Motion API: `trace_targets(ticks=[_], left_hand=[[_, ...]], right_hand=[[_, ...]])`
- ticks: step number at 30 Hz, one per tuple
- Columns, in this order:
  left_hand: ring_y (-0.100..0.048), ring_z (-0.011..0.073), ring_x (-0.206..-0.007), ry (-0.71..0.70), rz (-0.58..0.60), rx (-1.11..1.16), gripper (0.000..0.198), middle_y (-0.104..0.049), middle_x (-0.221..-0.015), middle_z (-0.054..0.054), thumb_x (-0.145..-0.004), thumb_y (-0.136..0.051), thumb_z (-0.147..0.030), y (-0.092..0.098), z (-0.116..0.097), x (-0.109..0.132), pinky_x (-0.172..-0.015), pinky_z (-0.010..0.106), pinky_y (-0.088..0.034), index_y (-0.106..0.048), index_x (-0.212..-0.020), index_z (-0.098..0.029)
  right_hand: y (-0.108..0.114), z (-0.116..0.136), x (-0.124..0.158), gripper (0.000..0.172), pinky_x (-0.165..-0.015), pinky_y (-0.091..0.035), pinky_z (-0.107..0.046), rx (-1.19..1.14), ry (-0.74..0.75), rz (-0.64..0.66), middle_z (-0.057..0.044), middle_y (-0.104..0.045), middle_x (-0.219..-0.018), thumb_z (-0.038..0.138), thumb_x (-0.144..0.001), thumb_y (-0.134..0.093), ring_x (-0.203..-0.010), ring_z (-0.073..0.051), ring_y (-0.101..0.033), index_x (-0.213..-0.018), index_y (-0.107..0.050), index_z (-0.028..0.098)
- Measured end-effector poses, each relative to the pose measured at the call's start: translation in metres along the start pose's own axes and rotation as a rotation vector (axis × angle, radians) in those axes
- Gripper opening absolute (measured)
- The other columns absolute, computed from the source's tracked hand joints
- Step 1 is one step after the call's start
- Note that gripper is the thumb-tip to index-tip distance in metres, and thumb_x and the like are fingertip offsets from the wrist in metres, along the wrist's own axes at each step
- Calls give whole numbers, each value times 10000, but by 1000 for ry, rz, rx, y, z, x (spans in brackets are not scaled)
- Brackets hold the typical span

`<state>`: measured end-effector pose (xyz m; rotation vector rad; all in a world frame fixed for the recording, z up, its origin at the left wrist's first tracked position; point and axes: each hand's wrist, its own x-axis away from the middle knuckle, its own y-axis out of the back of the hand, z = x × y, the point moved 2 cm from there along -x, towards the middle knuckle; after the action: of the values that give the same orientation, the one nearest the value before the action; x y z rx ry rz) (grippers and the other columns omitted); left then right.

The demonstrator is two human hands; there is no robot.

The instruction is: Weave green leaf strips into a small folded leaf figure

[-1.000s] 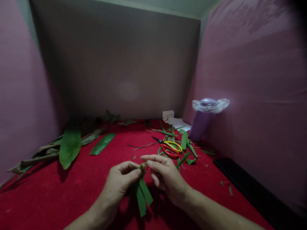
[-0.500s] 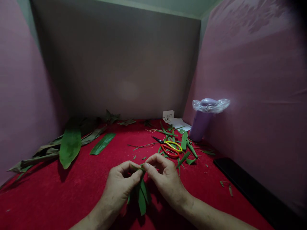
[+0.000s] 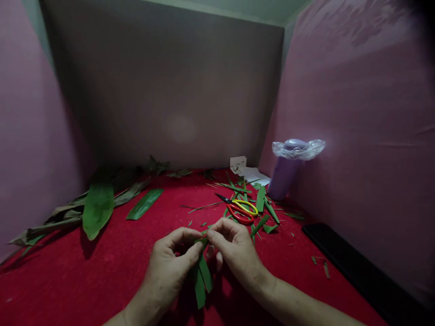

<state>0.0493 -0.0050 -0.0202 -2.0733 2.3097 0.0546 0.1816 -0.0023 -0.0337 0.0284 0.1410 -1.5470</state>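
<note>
Near the front of the red cloth, my left hand pinches a small bundle of green leaf strips between thumb and forefinger. The strips hang down from the pinch, their cut ends pointing toward me. My right hand closes thumb and forefinger on the top end of the same strips, right beside the left fingertips. How the strips are joined at the top is hidden by the fingers. Beyond my right hand lies a pair of scissors with red and yellow handles, blades pointing left, among leaf scraps.
A broad green leaf rests on dry leaves at left, with a cut leaf piece beside it. At the back right stand white papers and a purple tumbler topped with clear plastic. A long black object lies at right.
The hanging strips have swung slightly, with their lower ends shifting a little left. My right fingertips have moved slightly right, and its lower fingers now show beneath.
</note>
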Motion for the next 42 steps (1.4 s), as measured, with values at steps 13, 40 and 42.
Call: trace_targets(ticks=[13, 40, 42], left_hand=[[-640, 204, -786, -229, 16, -255, 158, -729, -817, 28, -710, -626, -177, 4, -4, 3, -734, 289, -478, -731, -808, -242], [-656, 191, -745, -134, 2, -215, 119, -739, -798, 32, -696, -664, -249, 4, -5, 2, -689, 257, -494, -739, -787, -234], [-656, 192, -747, -144, -2, -223, 120, -738, -798, 29, -700, -660, -248, 4, -6, 3, -692, 258, -493, -739, -790, -237]], right_hand=[[1, -3, -1, 157, -318, -386, -156, -2, 11, 39, 40, -542, -495, 309, -787, -555, -388, -91, -515, -748, -562, 157], [1, 3, -3, 217, -295, -372, -159, -135, -140, 50, 35, -563, -443, 350, -709, -592, -318, -74, -473, -669, -521, 149], [2, 3, -2, 239, -296, -369, -161, -116, -150, 57, 31, -565, -439, 367, -714, -594, -304, -66, -454, -658, -523, 146]])
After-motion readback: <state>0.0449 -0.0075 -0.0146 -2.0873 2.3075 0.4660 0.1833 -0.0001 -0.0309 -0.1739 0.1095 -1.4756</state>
